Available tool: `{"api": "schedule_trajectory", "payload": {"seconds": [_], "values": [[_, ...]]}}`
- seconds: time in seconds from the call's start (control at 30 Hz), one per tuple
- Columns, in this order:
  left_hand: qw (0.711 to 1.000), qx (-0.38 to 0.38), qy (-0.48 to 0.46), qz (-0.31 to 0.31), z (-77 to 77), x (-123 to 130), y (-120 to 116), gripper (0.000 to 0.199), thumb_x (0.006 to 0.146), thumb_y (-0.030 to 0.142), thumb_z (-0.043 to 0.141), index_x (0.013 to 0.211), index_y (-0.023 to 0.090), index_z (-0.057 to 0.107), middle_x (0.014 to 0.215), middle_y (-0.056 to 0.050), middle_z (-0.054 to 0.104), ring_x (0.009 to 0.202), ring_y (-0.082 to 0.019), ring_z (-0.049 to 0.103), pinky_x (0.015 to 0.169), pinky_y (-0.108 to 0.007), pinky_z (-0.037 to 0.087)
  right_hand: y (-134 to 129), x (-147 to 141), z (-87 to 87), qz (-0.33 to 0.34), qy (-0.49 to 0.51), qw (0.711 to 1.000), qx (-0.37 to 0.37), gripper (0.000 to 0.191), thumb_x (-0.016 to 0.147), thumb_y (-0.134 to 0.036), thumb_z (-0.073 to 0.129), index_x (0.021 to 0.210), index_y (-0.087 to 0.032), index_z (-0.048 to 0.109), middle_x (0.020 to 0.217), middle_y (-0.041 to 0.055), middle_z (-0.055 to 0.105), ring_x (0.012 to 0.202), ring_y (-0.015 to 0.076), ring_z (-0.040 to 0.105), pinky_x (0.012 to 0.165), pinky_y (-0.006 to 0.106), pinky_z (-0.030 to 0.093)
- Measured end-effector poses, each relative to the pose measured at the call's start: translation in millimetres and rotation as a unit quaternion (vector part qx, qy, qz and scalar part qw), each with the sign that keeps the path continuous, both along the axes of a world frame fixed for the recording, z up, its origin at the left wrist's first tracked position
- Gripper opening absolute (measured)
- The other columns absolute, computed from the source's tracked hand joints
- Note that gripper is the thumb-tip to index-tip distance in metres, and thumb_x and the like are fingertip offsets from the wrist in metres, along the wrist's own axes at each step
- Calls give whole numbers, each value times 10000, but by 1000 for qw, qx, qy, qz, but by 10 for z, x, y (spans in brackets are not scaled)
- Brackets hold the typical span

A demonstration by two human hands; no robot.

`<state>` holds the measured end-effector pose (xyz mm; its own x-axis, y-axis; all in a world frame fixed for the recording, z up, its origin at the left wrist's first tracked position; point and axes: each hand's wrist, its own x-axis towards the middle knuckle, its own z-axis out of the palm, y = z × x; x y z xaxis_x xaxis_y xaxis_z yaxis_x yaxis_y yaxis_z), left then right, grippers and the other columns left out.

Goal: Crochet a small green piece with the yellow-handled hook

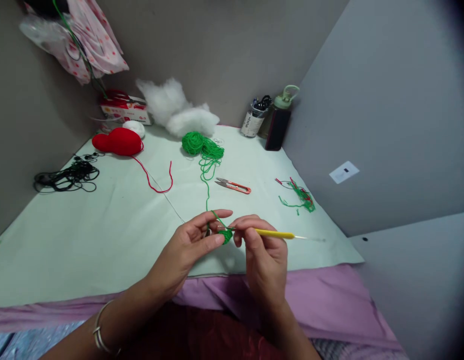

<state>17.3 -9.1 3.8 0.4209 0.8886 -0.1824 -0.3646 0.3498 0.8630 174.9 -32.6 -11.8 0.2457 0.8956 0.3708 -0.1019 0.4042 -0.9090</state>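
Observation:
Between the thumb and fingers of my left hand (190, 243) is a small green crochet piece (226, 236). A strand of green yarn (207, 196) runs over the raised left index finger and back to the green yarn ball (193, 143). My right hand (265, 250) grips a crochet hook (275, 233) with a yellow handle, its metal far end pointing right. The hook's working tip meets the green piece; the exact loop is too small to make out. Behind the hands lie orange-handled thread snips (234, 186).
Red yarn (121, 142), a white ball (133, 129) and white stuffing (179, 110) stand at the back left. Black cables (72, 175) lie at left, yarn scraps (301, 196) at right. A pen cup (252, 122), a bottle (283, 102) and a phone (279, 131) stand by the partition.

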Motion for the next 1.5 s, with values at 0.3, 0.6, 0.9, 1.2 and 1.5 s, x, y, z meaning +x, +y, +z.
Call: {"api": "schedule_trajectory", "payload": {"seconds": [0.3,0.6,0.9,1.2,1.5], "values": [[996,64,61,26,5,-32,20,293,887,288,811,1179,303,838,927,-17,655,930,-195,568,861,-323,424,-26,54,57,39,20,999,-13,209,1057,-292,598,929,-223,749,876,30,751,702,140,653,660,283,550],[983,101,125,91,-10,34,-44,526,810,169,846,1315,292,770,879,16,650,847,-166,566,838,-291,466,-127,13,-90,-113,-399,888,200,359,989,-90,615,1283,-269,717,1023,76,761,904,220,718,745,352,609],[992,-104,-77,11,2,-6,41,458,802,233,913,1247,228,807,817,35,645,570,-50,415,786,-253,502,-68,16,-17,-51,-116,990,66,216,1055,-231,571,993,-253,777,882,48,725,795,197,678,691,352,566],[998,-22,-39,50,-94,60,-4,444,820,271,922,1251,267,817,865,8,692,777,-103,577,762,-202,472,-70,-40,-102,-93,-300,940,134,298,994,-105,651,1172,-301,787,1047,62,763,950,207,723,778,352,613],[994,-77,-79,17,-56,20,56,327,829,237,887,1154,234,851,801,30,612,695,-74,499,825,-227,475,-57,-6,-47,-45,-70,995,47,201,1036,-194,620,1003,-276,800,891,20,741,774,164,647,685,317,531]]}}
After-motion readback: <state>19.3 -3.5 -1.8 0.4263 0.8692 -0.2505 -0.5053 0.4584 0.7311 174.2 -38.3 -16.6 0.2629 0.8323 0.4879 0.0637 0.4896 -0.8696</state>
